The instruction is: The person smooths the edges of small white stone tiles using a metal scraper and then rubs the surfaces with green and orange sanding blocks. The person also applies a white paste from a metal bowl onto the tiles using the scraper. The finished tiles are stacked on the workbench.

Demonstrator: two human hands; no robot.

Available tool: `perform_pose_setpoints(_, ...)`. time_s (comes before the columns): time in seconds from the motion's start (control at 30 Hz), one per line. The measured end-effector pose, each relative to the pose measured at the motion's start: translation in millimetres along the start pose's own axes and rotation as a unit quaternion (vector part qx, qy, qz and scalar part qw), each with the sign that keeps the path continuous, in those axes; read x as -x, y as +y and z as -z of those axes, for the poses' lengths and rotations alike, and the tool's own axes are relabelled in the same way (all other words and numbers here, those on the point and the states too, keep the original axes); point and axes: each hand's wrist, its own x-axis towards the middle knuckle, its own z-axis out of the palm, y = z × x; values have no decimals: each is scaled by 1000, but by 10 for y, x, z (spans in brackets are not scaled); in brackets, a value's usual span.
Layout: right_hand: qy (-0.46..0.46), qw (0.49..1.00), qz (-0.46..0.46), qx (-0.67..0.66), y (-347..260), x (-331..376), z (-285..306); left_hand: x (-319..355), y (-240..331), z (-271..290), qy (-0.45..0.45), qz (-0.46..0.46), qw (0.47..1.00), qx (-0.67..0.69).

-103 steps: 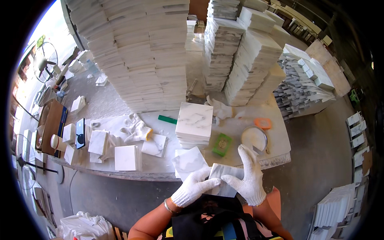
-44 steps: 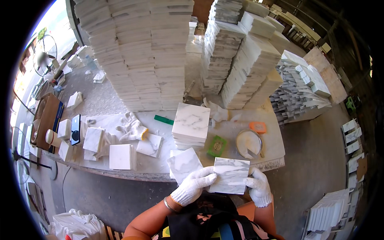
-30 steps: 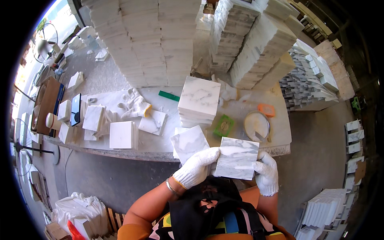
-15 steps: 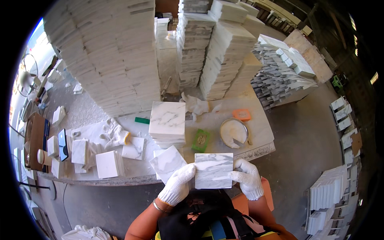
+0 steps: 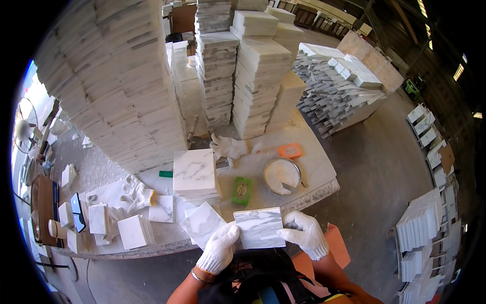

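Note:
A square white marble tile (image 5: 259,228) with grey veins is held in front of me by its two side edges. My left hand (image 5: 220,247), in a white knit glove, grips its left side with the thumb on the face. At the right side my right hand (image 5: 305,235), gloved the same way, pinches the edge. The tile's underside and the fingers behind it are hidden. Beside my left hand lie loose marble tiles (image 5: 203,223) at the table's front edge. Beyond them stands a short stack of tiles (image 5: 194,171). A green block (image 5: 242,191) sits past the held tile.
A round metal pan (image 5: 281,176) with white powder and an orange block (image 5: 290,151) are on the table (image 5: 319,175). White gloves (image 5: 229,149) lie behind the stack. Tall tile stacks (image 5: 116,86) rise at the back. A phone (image 5: 77,213) and small tile piles stand left.
My view has shifted, so the table items appear further left. The tile, still in both hands, is now slightly tilted and lower in view.

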Motion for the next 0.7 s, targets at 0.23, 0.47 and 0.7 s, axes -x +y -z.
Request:
perform_pose_setpoints(0.23,1,1000,6,15,-73,35,-7,-8,25,-78,-11,32,999,9)
perform_pose_setpoints(0.47,5,1000,7,19,-70,16,-3,4,9,-93,15,23,1000,-1)
perform_pose_setpoints(0.7,-4,1000,-8,9,146,-52,64,109,143,-201,-4,-69,982,-173)
